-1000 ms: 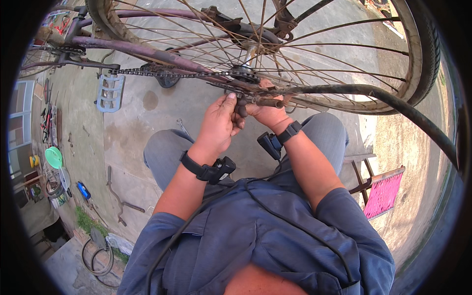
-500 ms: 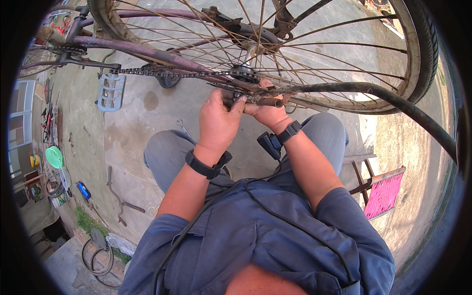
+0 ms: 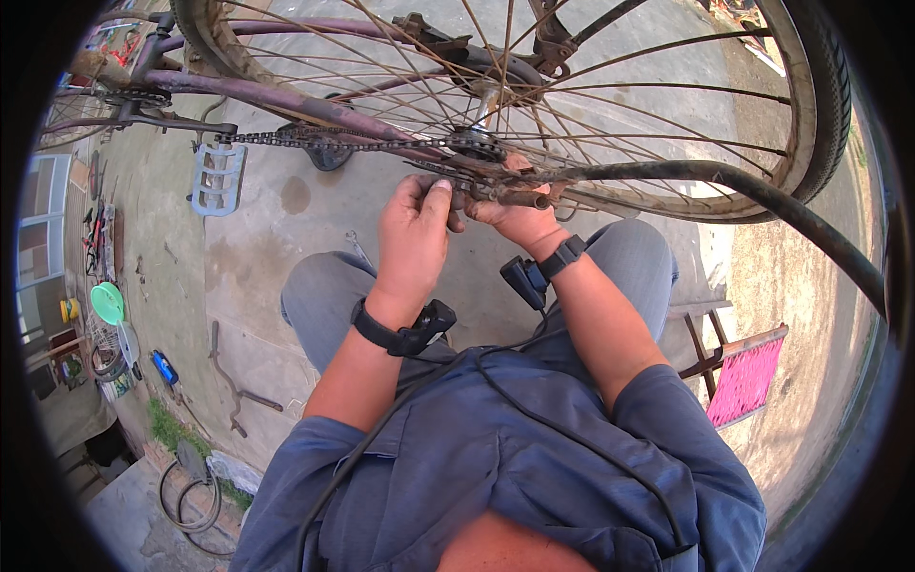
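Above the person's lap, an upturned bicycle's rear wheel (image 3: pixel 572 105) spans the view: stiff and probably heavy, steadiest held by the purple frame (image 3: pixel 286 95), not the thin spokes. Its chain (image 3: pixel 334 141) runs to the rear sprocket (image 3: pixel 475 145), limp and likely greasy. Left hand (image 3: pixel 415 234) curls its fingers together on the axle fitting (image 3: pixel 496 191); right hand (image 3: pixel 515 217) is clamped there too.

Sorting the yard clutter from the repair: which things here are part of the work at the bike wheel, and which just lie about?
In use: left hand, right hand, chain, wheel.
Lying about: pedal, green bowl, pink stool, hose.
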Available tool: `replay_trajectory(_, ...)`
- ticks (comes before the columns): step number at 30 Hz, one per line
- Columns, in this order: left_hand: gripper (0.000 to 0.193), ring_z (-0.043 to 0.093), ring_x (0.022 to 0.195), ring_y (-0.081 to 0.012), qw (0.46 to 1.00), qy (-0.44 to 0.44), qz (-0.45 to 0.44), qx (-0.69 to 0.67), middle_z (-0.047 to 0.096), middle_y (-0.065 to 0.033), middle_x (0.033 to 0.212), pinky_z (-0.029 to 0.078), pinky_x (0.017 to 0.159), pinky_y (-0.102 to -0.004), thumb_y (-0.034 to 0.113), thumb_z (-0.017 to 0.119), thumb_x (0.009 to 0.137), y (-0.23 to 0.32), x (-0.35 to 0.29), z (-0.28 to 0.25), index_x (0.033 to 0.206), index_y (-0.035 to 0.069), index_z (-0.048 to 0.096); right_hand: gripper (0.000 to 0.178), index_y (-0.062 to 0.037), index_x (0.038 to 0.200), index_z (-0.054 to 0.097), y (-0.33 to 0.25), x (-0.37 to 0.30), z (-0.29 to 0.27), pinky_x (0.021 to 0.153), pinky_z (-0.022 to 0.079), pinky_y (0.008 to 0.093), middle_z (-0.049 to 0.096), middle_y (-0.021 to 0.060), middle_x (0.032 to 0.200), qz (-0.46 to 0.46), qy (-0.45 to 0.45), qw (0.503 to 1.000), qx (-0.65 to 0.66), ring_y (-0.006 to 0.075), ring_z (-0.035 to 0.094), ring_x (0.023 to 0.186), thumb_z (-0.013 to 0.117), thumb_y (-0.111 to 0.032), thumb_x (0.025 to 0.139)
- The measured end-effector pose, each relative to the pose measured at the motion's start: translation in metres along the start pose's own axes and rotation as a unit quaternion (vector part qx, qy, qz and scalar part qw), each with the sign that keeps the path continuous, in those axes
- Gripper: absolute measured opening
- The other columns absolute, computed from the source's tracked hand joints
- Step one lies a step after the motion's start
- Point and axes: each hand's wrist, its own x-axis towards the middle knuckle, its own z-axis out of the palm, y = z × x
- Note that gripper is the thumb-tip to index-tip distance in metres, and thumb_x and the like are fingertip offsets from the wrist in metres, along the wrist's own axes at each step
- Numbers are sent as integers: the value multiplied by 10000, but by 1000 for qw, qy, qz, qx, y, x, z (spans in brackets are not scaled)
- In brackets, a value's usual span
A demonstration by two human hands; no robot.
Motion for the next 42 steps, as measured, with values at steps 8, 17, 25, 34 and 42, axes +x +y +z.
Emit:
replay_trajectory(8, 314, 597, 644, -104, 991, -34, -128, -5, 657, -38, 853, 393, 499, -228, 329, 557, 1071, -1, 6, -3, 1094, 20, 611, 500, -127, 1086, 707, 3, -3, -1, 887, 531, 386, 721, 74, 1032, 64, -33, 990, 120, 284, 661, 1029, 828, -406, 689)
replay_trajectory(17, 311, 622, 672, -113, 987, 1, 73, 141, 686, -57, 843, 500, 592, -274, 262, 693, 1004, -15, 11, 7, 1032, -38, 615, 436, -97, 1085, 714, 3, -7, -2, 922, 510, 432, 704, 106, 1047, -11, 29, 989, 147, 320, 650, 984, 837, -328, 736)
replay_trajectory(25, 284, 609, 642, -113, 991, -75, -96, -53, 654, -43, 780, 495, 573, -279, 274, 640, 1035, -12, 7, 3, 1011, -8, 644, 399, -92, 1065, 709, 6, -6, 0, 869, 513, 441, 715, 99, 1024, 11, -3, 984, 179, 333, 644, 960, 816, -281, 731)
replay_trajectory(34, 251, 570, 668, -75, 989, -64, -94, -94, 663, -39, 882, 462, 562, -238, 244, 620, 1048, -15, 7, -2, 1060, -6, 597, 467, -95, 1056, 720, 14, -6, 4, 863, 531, 430, 707, 109, 997, 8, -25, 997, 70, 326, 651, 988, 853, -396, 725)
replay_trajectory(42, 266, 585, 610, -108, 991, 8, 60, 116, 620, -26, 736, 474, 548, -276, 239, 621, 1040, -14, 10, 6, 947, -10, 623, 513, -91, 1036, 711, 16, -5, 12, 904, 528, 419, 696, 117, 1048, 28, -15, 998, 57, 317, 638, 1039, 827, -440, 679)
